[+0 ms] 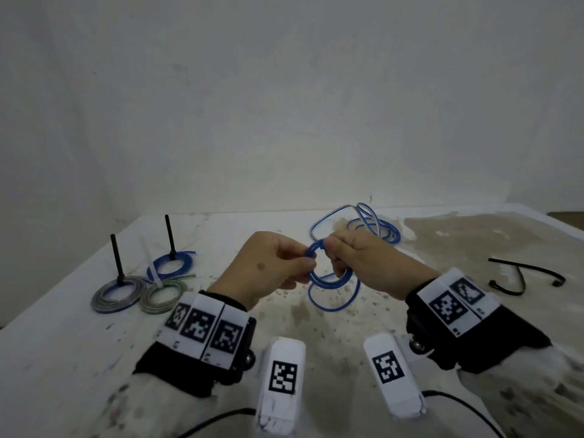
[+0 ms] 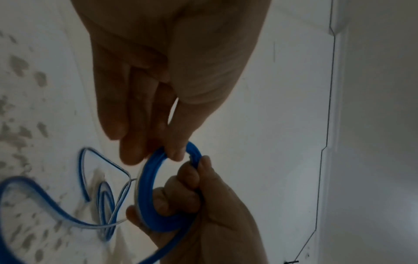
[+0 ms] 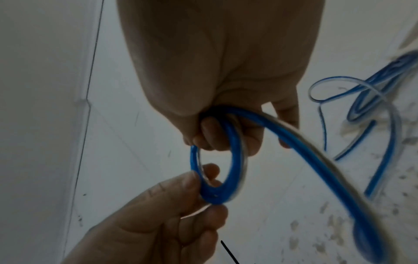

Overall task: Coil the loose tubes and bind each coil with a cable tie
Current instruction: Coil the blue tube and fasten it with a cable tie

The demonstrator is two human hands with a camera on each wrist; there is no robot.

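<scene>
My left hand (image 1: 271,267) and right hand (image 1: 357,260) both pinch a small blue tube coil (image 1: 316,263) above the bench (image 1: 442,248).

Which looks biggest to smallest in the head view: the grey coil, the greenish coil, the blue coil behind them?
1. Grey coil.
2 and 3. Greenish coil and blue coil look alike; the blue one lies farther away, so no ranking.

Black wrist straps (image 1: 177,371) carry white blocks printed with black square-code markers (image 1: 197,327).
</scene>
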